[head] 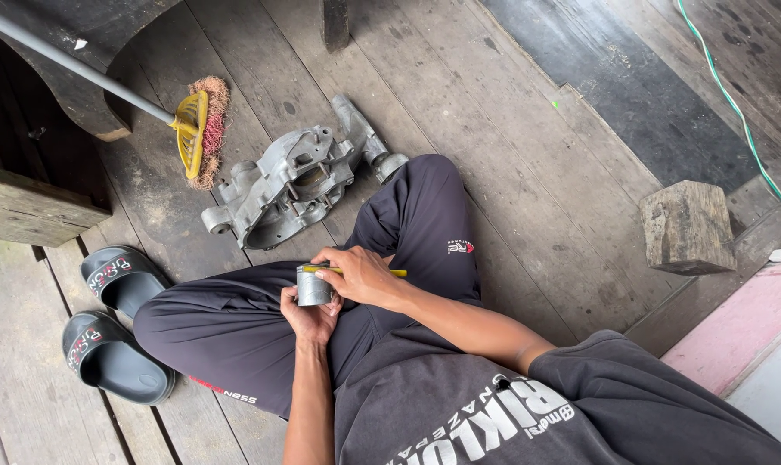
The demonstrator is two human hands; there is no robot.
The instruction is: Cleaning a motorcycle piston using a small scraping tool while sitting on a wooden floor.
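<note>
The person sits cross-legged on a wooden plank floor (528,172), and the work in hand appears to be scraping or picking at a small grey metal cylinder (312,287), probably a piston; the cylinder sits upright above the lap, cupped from below and behind in the left hand (309,317), whose grip is clenched around its lower wall; the right hand (363,275) lies across the top of it, its grip closed on a thin yellow-handled tool (396,273), the handle sticking out past the thumb side and the working tip hidden at the cylinder's rim, so I cannot tell exactly where it touches; the step looks to be mid-course rather than starting or ending, since both hands are fully engaged on the part; the next move, as I judge it, calls for a steady left hold while the tool works round the rim, with the cylinder turned little by little; on the floor beyond the knee lies a grey cast engine casing (291,185), well apart from the hands; a yellow broom head (197,129) rests near it, a pair of dark sandals (115,319) lies beside the person's leg, and a wooden block (688,226) stands off to the other side.
</note>
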